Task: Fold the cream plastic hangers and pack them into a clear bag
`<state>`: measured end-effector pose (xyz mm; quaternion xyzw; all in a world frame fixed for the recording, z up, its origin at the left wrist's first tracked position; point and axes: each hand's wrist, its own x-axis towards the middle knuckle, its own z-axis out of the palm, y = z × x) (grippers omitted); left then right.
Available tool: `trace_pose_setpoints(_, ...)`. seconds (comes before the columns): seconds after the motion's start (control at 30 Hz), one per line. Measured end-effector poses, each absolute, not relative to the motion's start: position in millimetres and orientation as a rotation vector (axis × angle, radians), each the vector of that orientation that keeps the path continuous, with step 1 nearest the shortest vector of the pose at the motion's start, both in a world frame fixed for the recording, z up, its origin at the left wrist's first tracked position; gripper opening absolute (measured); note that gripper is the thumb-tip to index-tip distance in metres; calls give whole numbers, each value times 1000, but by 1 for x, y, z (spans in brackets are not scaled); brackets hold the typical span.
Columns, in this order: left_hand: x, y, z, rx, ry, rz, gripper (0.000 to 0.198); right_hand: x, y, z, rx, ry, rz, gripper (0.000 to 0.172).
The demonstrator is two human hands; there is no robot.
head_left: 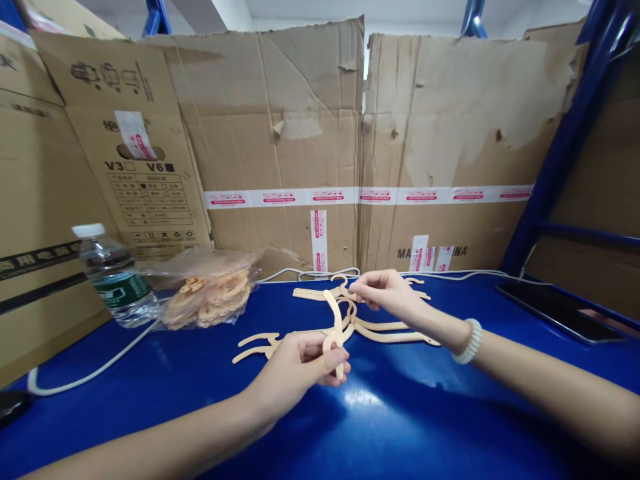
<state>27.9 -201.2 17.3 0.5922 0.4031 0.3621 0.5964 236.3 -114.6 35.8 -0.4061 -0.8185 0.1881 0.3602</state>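
My left hand (305, 360) is closed around a cream plastic hanger piece (333, 313), whose curved arm points up from between thumb and fingers. Above and to the right, my right hand (387, 293) is held in a pinch; whatever is between its fingertips, if anything, is too small to make out. Behind the hands lie more cream plastic hangers: a far hanger (310, 294) with its hook upward, partly covered by my right hand, and a nearer hanger (395, 337) with paired arms. To the left, loose forked arms (255, 341) show beside my left hand.
At the left stand a water bottle (117, 283) and a clear bag (213, 293) of cream hanger pieces. A white cable (90, 380) crosses the blue table (400, 420). Cardboard sheets (280, 147) wall the back. A dark flat device (555, 310) lies at right.
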Motion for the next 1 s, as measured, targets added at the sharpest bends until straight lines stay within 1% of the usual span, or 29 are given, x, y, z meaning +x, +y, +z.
trace_pose_setpoints(0.1,17,-207,15,1239,965,868,38,260,-89,26,-1101,-2197,323,14)
trace_pose_setpoints(0.17,9,-208,14,1177,1001,880,40,271,-78,15,-1127,-2262,217,6)
trace_pose_setpoints(0.27,0,-208,12,1109,1026,915,42,277,-72,1,-1164,-2307,71,9)
trace_pose_setpoints(0.37,-6,-205,10,1077,1004,985,37,275,-70,-8,-1193,-2312,-32,9)
trace_pose_setpoints(0.57,-14,-201,4,1044,957,1059,32,273,-65,-6,-1152,-2288,-101,8)
trace_pose_setpoints(0.67,-20,-200,1,1024,952,1075,33,278,-71,3,-1109,-2244,-50,6)
trace_pose_setpoints(0.73,-23,-199,1,1022,945,1092,32,283,-81,11,-1075,-2213,-6,2)
trace_pose_setpoints(0.87,-26,-194,1,1022,885,1141,31,292,-113,22,-994,-2167,115,15)
trace_pose_setpoints(1.0,-24,-192,1,946,833,1221,31,297,-145,22,-963,-2126,301,18)
